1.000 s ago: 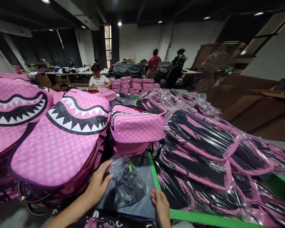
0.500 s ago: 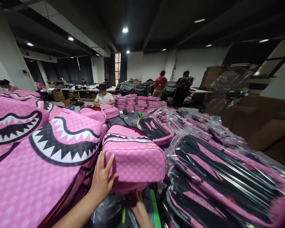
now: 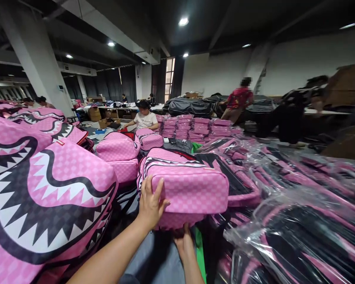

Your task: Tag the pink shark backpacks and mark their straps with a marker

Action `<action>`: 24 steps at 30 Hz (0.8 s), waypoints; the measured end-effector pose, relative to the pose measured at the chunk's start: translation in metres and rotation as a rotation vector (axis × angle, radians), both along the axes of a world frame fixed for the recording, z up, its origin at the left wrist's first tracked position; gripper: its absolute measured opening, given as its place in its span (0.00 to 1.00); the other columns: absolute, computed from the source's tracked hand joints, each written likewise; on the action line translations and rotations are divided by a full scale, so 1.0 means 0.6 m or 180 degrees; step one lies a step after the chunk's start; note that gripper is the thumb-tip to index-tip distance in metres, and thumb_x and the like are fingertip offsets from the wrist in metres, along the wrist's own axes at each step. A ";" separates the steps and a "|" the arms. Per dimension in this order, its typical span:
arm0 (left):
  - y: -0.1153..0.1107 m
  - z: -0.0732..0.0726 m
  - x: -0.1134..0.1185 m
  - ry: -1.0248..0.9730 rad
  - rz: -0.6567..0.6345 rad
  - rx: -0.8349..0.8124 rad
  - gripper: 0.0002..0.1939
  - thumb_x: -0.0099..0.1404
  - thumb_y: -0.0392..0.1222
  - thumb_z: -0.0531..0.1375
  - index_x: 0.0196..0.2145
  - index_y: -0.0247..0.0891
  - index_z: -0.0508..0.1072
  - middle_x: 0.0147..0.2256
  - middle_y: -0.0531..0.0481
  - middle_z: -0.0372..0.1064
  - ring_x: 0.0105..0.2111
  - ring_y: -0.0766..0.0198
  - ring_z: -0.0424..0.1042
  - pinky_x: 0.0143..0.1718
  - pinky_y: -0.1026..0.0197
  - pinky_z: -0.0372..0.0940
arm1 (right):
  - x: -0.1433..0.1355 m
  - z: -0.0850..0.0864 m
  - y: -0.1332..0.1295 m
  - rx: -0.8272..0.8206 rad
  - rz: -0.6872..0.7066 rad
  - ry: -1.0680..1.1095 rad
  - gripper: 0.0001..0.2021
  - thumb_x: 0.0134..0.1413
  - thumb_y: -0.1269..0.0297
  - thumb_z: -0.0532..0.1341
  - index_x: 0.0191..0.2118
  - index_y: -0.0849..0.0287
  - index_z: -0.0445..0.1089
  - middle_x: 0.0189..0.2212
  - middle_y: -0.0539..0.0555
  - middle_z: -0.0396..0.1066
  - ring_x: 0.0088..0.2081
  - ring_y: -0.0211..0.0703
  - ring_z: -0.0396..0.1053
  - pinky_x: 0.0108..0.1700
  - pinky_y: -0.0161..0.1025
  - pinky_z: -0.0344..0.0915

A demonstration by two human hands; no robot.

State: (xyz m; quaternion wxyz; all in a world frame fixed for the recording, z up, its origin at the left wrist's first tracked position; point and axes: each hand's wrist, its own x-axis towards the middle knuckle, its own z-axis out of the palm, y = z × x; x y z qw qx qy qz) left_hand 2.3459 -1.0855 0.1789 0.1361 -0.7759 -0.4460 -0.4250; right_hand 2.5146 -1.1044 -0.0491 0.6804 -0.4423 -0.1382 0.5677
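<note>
A pink checkered backpack (image 3: 192, 191) with a shark-mouth print lies in the middle, its flat bottom facing me. My left hand (image 3: 152, 203) grips its left lower corner, fingers spread over the fabric. From below, my right hand (image 3: 184, 240) holds its underside; those fingertips are partly hidden under the bag. Beneath both hands shows a grey surface (image 3: 156, 256) with a green strip (image 3: 200, 252) along its right. Close on the left stands a larger-looking pink shark-mouth backpack (image 3: 73, 189).
Clear-plastic-wrapped backpacks (image 3: 310, 232) are piled on the right. More pink backpacks (image 3: 118, 154) sit ahead, before a seated person in a white shirt (image 3: 146, 119). Wrapped pink stacks (image 3: 182, 126) stand behind. A person in red (image 3: 238, 98) and one in dark clothes (image 3: 292, 106) are farther back.
My view has swung left, so the room shifts rightward. The held backpack sits higher and farther right in view, both hands still on it. The person in dark clothes now bends forward.
</note>
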 end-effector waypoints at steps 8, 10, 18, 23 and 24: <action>0.176 0.002 0.100 0.0009 0.0301 -0.0339 0.44 0.63 0.51 0.62 0.69 0.45 0.44 0.69 0.36 0.28 0.66 0.37 0.45 0.60 0.39 0.60 | 0.086 -0.012 0.222 -0.0493 -0.0090 0.0045 0.21 0.43 0.48 0.65 0.40 0.50 0.59 0.28 0.43 0.65 0.29 0.41 0.71 0.40 0.47 0.74; 0.203 0.003 0.119 0.0049 0.0382 -0.0371 0.45 0.62 0.50 0.62 0.69 0.45 0.43 0.69 0.34 0.28 0.66 0.36 0.44 0.60 0.38 0.59 | 0.103 -0.013 0.245 -0.0491 0.0065 -0.0019 0.23 0.42 0.51 0.66 0.44 0.50 0.61 0.32 0.45 0.69 0.35 0.42 0.74 0.44 0.48 0.73; 0.219 0.024 0.130 -0.0050 0.0015 -0.0827 0.46 0.62 0.44 0.64 0.69 0.39 0.42 0.69 0.29 0.24 0.67 0.28 0.36 0.62 0.32 0.53 | 0.008 -0.053 0.051 -0.0482 0.0740 -0.0462 0.48 0.38 0.41 0.69 0.65 0.49 0.53 0.61 0.59 0.62 0.61 0.57 0.62 0.57 0.53 0.67; 0.041 -0.029 0.035 -0.0367 -0.0215 -0.1531 0.43 0.64 0.41 0.62 0.69 0.31 0.43 0.69 0.29 0.27 0.69 0.43 0.39 0.67 0.46 0.51 | -0.097 -0.057 -0.254 -0.0634 0.0981 -0.1154 0.41 0.47 0.38 0.61 0.61 0.62 0.60 0.53 0.65 0.71 0.51 0.56 0.73 0.52 0.52 0.71; -0.011 -0.049 -0.001 -0.0399 -0.0307 -0.1689 0.41 0.65 0.41 0.60 0.68 0.31 0.45 0.69 0.31 0.29 0.69 0.47 0.39 0.67 0.49 0.50 | -0.110 -0.056 -0.313 -0.0652 0.0958 -0.1529 0.38 0.50 0.38 0.58 0.58 0.63 0.63 0.50 0.65 0.73 0.48 0.55 0.74 0.50 0.52 0.72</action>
